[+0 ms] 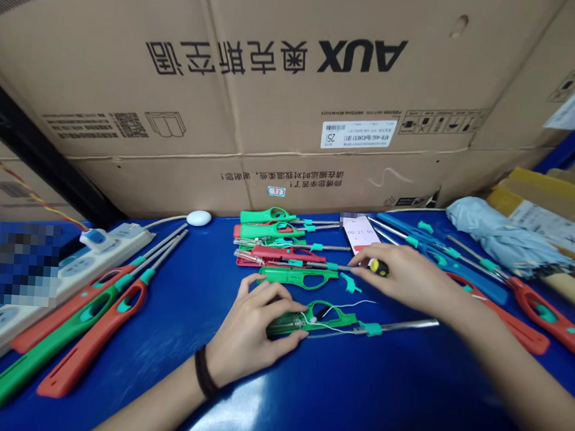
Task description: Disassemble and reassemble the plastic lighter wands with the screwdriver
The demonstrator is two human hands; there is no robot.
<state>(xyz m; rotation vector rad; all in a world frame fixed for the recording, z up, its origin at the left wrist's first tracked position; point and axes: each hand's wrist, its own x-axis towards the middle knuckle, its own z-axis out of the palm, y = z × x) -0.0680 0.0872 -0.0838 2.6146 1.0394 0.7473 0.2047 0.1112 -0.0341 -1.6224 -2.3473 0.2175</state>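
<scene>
My left hand [263,319] is closed around the handle end of an opened green gas lighter [332,316], its fingers and thumb on the clear fuel tank. White wires [341,327] lie loose across its trigger guard, and a teal collar [372,329] sits by its metal tube [410,326]. My right hand [394,272] is closed on a yellow-and-black screwdriver [378,268], mostly hidden in the palm. Its fingertips are by the tube end of an opened red lighter [289,255], in front of the phone [360,234]. A loose teal trigger [350,283] lies below them.
Several opened lighters, one green [265,215], lie stacked at the back. Assembled lighters, one green [46,346], lie by a power strip [74,266] on the left. Right are red [551,313] and blue [480,275] lighters and a folded umbrella [493,236]. A cardboard box [274,123] stands behind.
</scene>
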